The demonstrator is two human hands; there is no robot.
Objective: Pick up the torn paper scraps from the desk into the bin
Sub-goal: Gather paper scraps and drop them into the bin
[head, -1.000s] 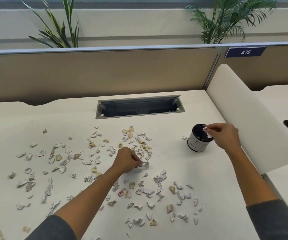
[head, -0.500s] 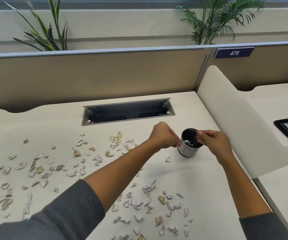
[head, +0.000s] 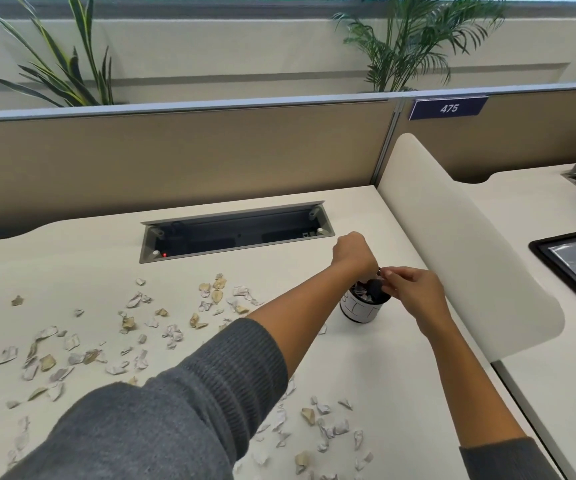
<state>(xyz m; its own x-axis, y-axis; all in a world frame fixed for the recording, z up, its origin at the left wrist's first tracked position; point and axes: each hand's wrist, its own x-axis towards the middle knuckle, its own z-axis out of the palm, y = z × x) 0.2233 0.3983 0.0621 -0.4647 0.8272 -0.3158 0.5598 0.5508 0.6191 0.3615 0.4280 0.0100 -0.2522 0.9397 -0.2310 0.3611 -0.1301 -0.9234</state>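
Observation:
Torn paper scraps (head: 130, 323), white and tan, lie scattered over the left and middle of the white desk (head: 400, 375); another patch of scraps (head: 328, 427) lies near the front. The bin (head: 361, 311) is a small round black-and-white cup with paper inside, standing at the right by the divider. My left hand (head: 352, 252) hovers right above the bin's mouth as a downward-curled fist; what it grips is hidden under the fingers. My right hand (head: 414, 294) pinches the bin's near rim with its fingertips.
An open cable tray (head: 234, 233) is sunk into the desk behind the bin. A curved white divider (head: 459, 244) rises just right of the bin. A beige partition (head: 175, 157) closes the back. One loose scrap (head: 322, 329) lies beside the bin.
My left hand lifted scraps from the middle pile and travelled right to above the bin. My right hand dropped from holding a scrap over the bin to its rim. The view shifted right.

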